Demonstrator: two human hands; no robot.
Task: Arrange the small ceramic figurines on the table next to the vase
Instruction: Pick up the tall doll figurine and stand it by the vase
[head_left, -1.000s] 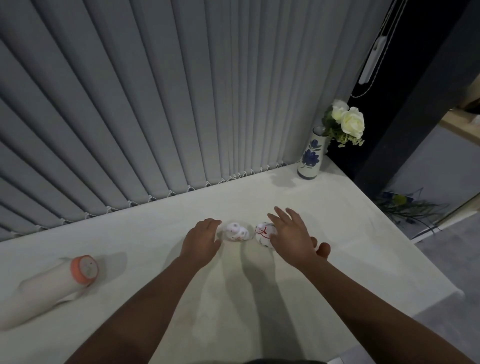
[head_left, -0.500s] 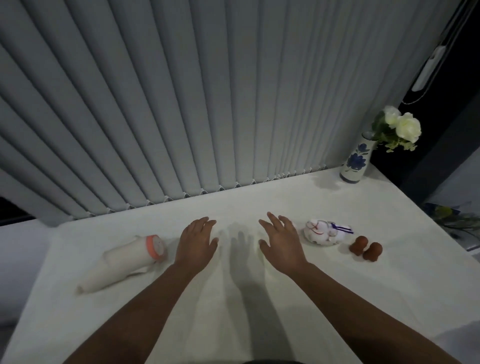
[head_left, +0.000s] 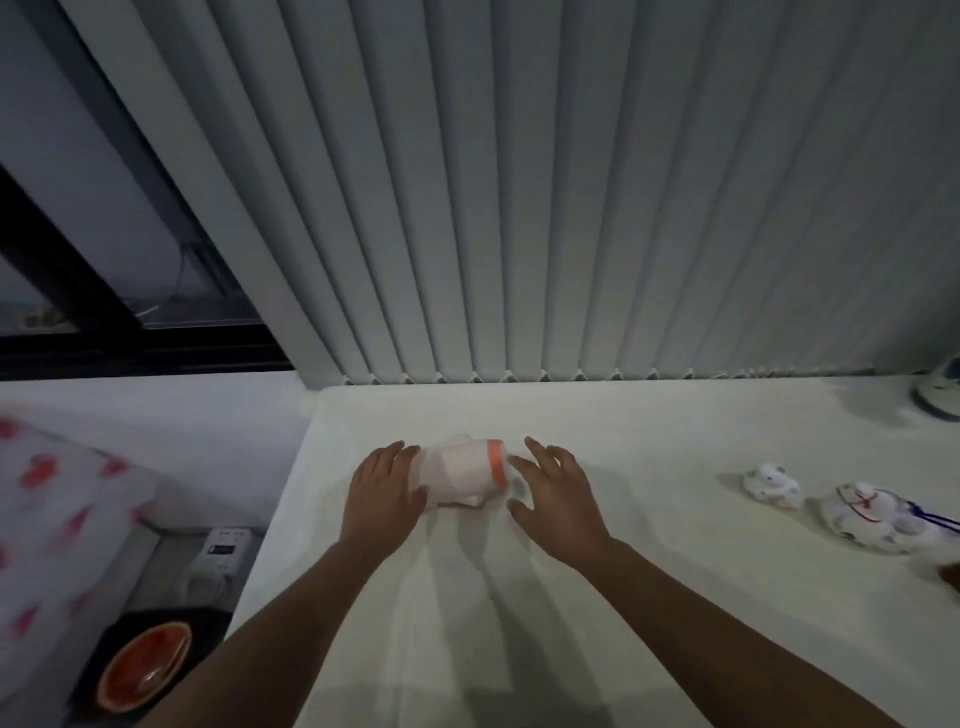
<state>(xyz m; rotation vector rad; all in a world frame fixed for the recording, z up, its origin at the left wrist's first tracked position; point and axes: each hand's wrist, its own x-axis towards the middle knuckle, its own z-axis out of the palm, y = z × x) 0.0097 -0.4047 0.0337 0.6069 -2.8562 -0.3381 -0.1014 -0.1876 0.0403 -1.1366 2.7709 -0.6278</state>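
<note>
Head view, hands (head_left: 387, 488) flanking white figurine (head_left: 462, 475), blinds (head_left: 571, 208) behind

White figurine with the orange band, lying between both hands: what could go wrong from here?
1. The figurine lies on its side; the left hand and right hand flank it with open fingers, so it might roll or slip when lifted.
2. It sits near the table's left edge, so a nudge could push it off.
3. Carried right, it could bump the two small figurines.
</note>
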